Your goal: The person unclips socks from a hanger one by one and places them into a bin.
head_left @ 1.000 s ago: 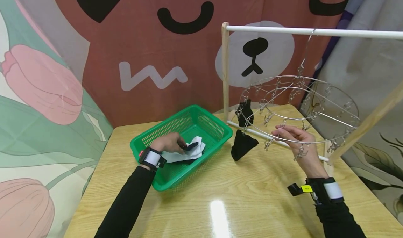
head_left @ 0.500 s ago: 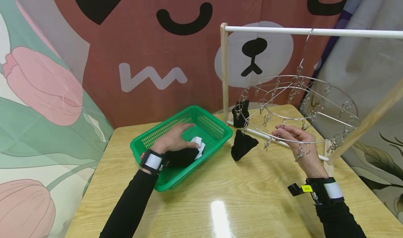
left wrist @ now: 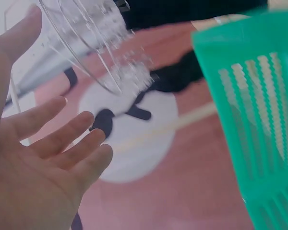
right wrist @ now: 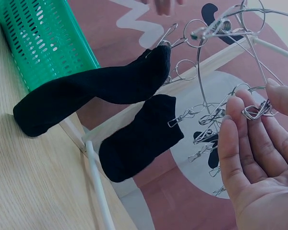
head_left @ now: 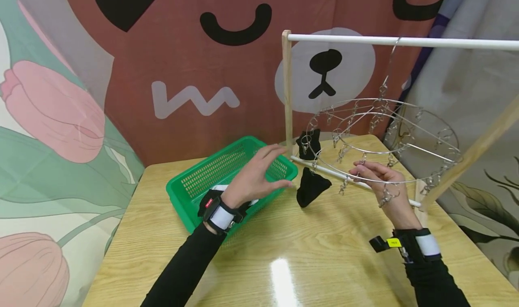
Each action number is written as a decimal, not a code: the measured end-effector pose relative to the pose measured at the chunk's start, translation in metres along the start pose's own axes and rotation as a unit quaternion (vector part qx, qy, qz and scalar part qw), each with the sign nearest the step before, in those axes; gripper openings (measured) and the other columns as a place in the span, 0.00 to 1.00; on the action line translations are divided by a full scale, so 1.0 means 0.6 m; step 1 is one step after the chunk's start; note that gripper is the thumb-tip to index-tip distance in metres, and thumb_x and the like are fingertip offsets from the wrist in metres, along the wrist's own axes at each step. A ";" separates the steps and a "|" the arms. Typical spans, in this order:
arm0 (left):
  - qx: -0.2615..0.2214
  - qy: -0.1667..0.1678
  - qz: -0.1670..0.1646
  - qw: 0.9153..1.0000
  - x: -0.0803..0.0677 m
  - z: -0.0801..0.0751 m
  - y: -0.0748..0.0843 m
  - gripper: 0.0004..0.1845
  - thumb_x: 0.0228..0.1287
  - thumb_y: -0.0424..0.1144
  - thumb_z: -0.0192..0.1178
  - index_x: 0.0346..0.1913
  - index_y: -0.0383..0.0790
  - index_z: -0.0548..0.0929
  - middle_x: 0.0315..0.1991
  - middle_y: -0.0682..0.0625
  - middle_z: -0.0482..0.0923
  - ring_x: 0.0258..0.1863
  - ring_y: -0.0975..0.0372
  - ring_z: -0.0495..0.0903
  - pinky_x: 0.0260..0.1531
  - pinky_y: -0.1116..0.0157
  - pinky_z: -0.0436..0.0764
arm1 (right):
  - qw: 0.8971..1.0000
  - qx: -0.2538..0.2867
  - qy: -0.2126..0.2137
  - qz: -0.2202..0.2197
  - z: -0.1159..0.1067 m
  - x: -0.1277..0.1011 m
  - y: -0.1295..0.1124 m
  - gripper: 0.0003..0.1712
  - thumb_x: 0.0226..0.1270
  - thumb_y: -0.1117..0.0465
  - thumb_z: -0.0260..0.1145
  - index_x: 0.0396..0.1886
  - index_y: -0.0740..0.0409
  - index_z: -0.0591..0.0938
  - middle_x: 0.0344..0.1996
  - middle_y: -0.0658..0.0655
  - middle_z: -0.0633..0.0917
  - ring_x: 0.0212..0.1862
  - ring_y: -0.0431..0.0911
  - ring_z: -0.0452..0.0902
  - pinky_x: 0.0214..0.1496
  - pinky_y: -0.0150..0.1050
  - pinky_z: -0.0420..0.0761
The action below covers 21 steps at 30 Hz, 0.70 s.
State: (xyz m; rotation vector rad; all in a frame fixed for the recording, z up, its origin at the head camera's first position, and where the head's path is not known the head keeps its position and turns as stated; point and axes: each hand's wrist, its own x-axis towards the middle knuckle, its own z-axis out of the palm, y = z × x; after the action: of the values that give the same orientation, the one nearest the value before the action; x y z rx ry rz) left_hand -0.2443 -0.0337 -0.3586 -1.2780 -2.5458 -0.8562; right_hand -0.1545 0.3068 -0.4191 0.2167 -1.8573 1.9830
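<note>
My left hand (head_left: pixel 255 176), fingers spread and holding nothing, is over the right part of a green plastic basket (head_left: pixel 219 167). A white cloth (head_left: pixel 220 187) in the basket is mostly hidden under my wrist. On the right, a round wire sock hanger (head_left: pixel 381 113) with many clips hangs from a rail. My right hand (head_left: pixel 383 180) grips one metal clip (right wrist: pixel 257 111) at its near side, between thumb and fingers. Two black socks hang from clips on the hanger's left: a nearer sock (head_left: pixel 311 189) and a farther sock (right wrist: pixel 140 139).
A wooden-post stand with a white top rail (head_left: pixel 344 38) and a lower white bar (head_left: pixel 338 173) stands at the table's right. The wooden table (head_left: pixel 259 271) runs to a printed curtain (head_left: pixel 182 131) behind. The basket sits left of the hanging socks.
My left hand has let go of the cloth in the basket, opened, and moved up and right towards the socks. The farther sock has swung slightly. My right hand has stayed at its clip.
</note>
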 end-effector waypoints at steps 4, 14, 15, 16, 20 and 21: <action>-0.003 0.033 0.063 0.997 0.016 0.017 0.023 0.44 0.61 0.52 0.80 0.77 0.43 0.74 0.76 0.44 0.71 0.77 0.52 0.70 0.74 0.54 0.75 | 1.000 0.008 -0.007 -0.006 0.001 -0.001 -0.001 0.13 0.79 0.68 0.66 0.56 0.72 0.85 0.40 0.51 0.94 0.41 0.39 0.92 0.47 0.33 0.89; 0.001 0.103 0.210 0.972 0.054 0.060 0.069 0.31 0.65 0.45 0.78 0.67 0.37 0.82 0.67 0.42 0.80 0.72 0.55 0.76 0.75 0.69 0.70 | 1.000 -0.004 -0.014 0.007 0.000 -0.001 -0.003 0.13 0.79 0.67 0.66 0.56 0.70 0.85 0.41 0.49 0.94 0.42 0.38 0.92 0.47 0.31 0.89; 0.003 0.100 0.217 0.971 0.059 0.064 0.073 0.30 0.66 0.44 0.77 0.67 0.37 0.82 0.66 0.42 0.80 0.71 0.56 0.77 0.75 0.70 0.70 | 1.000 0.001 -0.016 0.007 -0.001 -0.001 -0.002 0.13 0.80 0.67 0.66 0.56 0.70 0.85 0.41 0.49 0.94 0.42 0.39 0.92 0.47 0.32 0.89; 0.008 0.097 0.221 0.970 0.062 0.067 0.078 0.28 0.68 0.43 0.76 0.67 0.38 0.82 0.66 0.43 0.80 0.71 0.56 0.77 0.74 0.71 0.70 | 1.000 0.004 -0.017 0.006 -0.001 -0.001 -0.002 0.13 0.80 0.67 0.66 0.57 0.71 0.85 0.41 0.49 0.94 0.42 0.39 0.92 0.47 0.32 0.89; 0.036 0.082 0.237 0.967 0.074 0.079 0.094 0.22 0.73 0.37 0.71 0.66 0.39 0.83 0.64 0.45 0.80 0.68 0.59 0.78 0.69 0.75 0.73 | 1.000 0.013 -0.026 0.002 -0.002 -0.003 -0.002 0.14 0.80 0.68 0.65 0.58 0.72 0.84 0.42 0.50 0.94 0.42 0.39 0.91 0.48 0.33 0.89; 0.044 0.082 0.241 0.966 0.076 0.081 0.096 0.20 0.73 0.35 0.70 0.65 0.39 0.83 0.63 0.45 0.81 0.67 0.59 0.79 0.67 0.76 0.74 | 1.000 0.012 -0.027 0.002 -0.002 -0.004 -0.002 0.14 0.80 0.68 0.65 0.58 0.72 0.84 0.42 0.50 0.94 0.42 0.39 0.91 0.48 0.33 0.89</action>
State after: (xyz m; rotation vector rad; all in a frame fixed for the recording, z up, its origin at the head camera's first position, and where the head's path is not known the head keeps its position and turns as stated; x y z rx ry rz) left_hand -0.2226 0.0518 -0.3567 -1.6228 -1.9896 -0.6968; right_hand -0.1517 0.3072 -0.4191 0.2766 -1.8685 2.0209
